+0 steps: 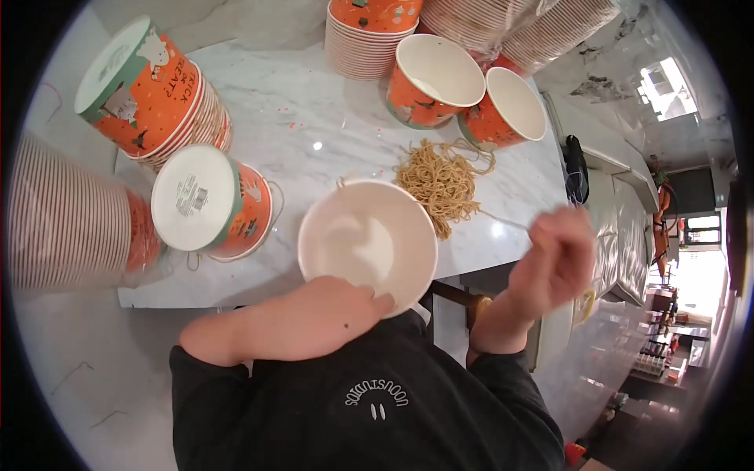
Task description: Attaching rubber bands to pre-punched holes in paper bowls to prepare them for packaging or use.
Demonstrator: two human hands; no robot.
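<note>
A large white-lined paper bucket (322, 224) tilts toward me at the table's front edge. Over its near rim is my left hand (338, 310), closed on it, with some fingers hidden. My right hand (556, 255) is raised to the right, fingers pinched together. A thin strand of cord runs to it from the tangled pile of tan cords (440, 184) beside the bucket's far right rim. A small loop of cord shows at the bucket's far left rim.
An upside-down orange bucket with a cord handle (250, 206) stands left, near stacked orange buckets (157, 98) and a plastic-wrapped stack (71, 216). Two upright buckets (440, 71) (514, 106) and further stacks (369, 47) occupy the back. A black object (576, 169) lies beyond the table's right edge.
</note>
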